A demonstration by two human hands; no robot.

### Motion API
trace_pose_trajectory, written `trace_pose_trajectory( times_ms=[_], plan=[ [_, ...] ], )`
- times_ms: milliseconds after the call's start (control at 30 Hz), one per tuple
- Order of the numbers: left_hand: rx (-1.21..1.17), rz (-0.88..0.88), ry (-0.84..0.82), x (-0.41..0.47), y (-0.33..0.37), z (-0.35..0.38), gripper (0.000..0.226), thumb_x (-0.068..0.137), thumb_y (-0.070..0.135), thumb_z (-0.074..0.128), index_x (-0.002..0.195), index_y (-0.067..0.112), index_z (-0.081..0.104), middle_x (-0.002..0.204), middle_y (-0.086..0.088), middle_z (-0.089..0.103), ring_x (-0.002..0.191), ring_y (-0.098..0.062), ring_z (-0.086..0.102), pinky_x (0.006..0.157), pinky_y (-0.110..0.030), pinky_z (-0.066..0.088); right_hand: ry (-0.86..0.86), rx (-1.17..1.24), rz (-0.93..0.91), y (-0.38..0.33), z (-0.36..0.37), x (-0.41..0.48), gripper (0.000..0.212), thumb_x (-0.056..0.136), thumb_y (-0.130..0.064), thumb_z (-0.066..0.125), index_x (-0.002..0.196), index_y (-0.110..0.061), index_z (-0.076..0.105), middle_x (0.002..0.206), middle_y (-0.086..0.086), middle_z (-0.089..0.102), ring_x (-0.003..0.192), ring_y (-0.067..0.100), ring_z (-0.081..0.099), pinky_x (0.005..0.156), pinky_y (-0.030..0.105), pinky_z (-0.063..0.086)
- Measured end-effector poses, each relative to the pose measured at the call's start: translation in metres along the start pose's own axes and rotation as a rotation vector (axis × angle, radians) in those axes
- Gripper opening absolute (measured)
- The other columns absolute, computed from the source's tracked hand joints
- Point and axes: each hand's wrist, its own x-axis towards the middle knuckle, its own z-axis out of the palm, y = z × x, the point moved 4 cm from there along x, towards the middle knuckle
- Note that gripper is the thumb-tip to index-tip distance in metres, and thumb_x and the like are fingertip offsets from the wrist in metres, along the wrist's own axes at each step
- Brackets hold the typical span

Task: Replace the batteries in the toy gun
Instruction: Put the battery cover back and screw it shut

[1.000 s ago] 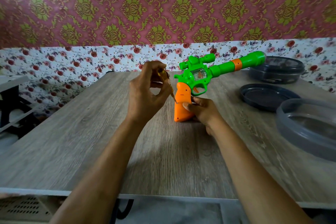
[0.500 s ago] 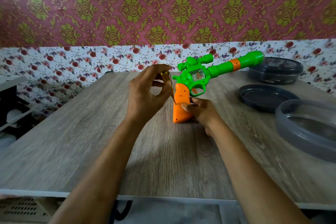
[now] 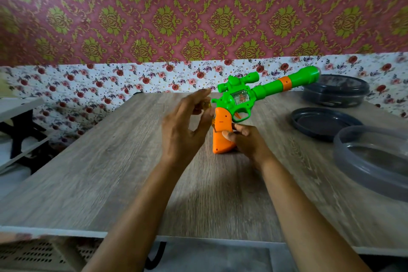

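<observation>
While right hand (image 3: 247, 141) grips orange-butted green toy gun (image 3: 240, 100) | left hand (image 3: 183, 128) pinches screwdriver (image 3: 207, 105)

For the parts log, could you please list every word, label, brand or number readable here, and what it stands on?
No text can be read.
On the toy gun no lettering shows; the marks on its orange grip are too small to tell.
The screwdriver in the left hand is blurred.
The dark container shows no label.
</observation>
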Motion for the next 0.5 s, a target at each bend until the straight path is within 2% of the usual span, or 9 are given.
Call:
trace_pose_trajectory(
  times_ms=[100, 167, 267, 367, 500],
  plan=[
    [-0.018, 0.012, -0.012, -0.0017, 0.0033, 0.002, 0.022, 0.085, 0.0, 0.056, 0.105, 0.003, 0.065, 0.108, 0.002, 0.064, 0.097, -0.002, 0.063, 0.08, -0.026, 0.056, 0.001, -0.019, -0.002, 0.001, -0.0007, 0.0005, 0.033, 0.086, -0.014, 0.06, 0.119, -0.01, 0.061, 0.118, 0.013, 0.064, 0.109, 0.026, 0.059, 0.1, 0.047, 0.045],
    [0.003, 0.023, -0.007, -0.0007, 0.0031, 0.0027, 0.021, 0.085, 0.0, 0.055, 0.1, 0.0, 0.069, 0.114, -0.001, 0.061, 0.103, 0.004, 0.058, 0.084, -0.017, 0.051, 0.002, -0.025, 0.003, 0.0016, -0.0006, 0.0007, 0.035, 0.087, -0.015, 0.06, 0.121, -0.01, 0.06, 0.12, 0.014, 0.063, 0.111, 0.027, 0.058, 0.1, 0.047, 0.044],
    [0.038, 0.036, -0.013, 0.0009, 0.0007, 0.0035, 0.017, 0.086, 0.011, 0.061, 0.098, 0.003, 0.071, 0.111, -0.012, 0.06, 0.093, -0.007, 0.059, 0.076, -0.019, 0.05, 0.013, -0.012, 0.006, 0.0021, -0.0011, 0.0014, 0.035, 0.087, -0.012, 0.059, 0.122, -0.007, 0.059, 0.12, 0.016, 0.062, 0.107, 0.025, 0.058, 0.1, 0.046, 0.045],
    [0.043, 0.017, 0.011, -0.0005, -0.0025, 0.0028, 0.011, 0.086, 0.005, 0.065, 0.095, 0.001, 0.07, 0.096, -0.016, 0.059, 0.082, -0.006, 0.056, 0.067, -0.018, 0.051, 0.012, 0.002, 0.002, 0.0013, 0.0001, 0.0011, 0.033, 0.087, -0.01, 0.059, 0.121, -0.006, 0.059, 0.118, 0.018, 0.062, 0.104, 0.024, 0.058, 0.098, 0.046, 0.046],
    [0.033, 0.001, 0.035, -0.0005, -0.0033, -0.0002, 0.023, 0.087, 0.005, 0.058, 0.11, 0.001, 0.062, 0.099, -0.009, 0.065, 0.087, -0.009, 0.062, 0.074, -0.021, 0.054, 0.013, -0.023, -0.013, 0.0001, 0.0011, 0.0019, 0.034, 0.087, -0.01, 0.059, 0.121, -0.007, 0.059, 0.118, 0.017, 0.062, 0.11, 0.029, 0.059, 0.098, 0.048, 0.046]
  ],
)
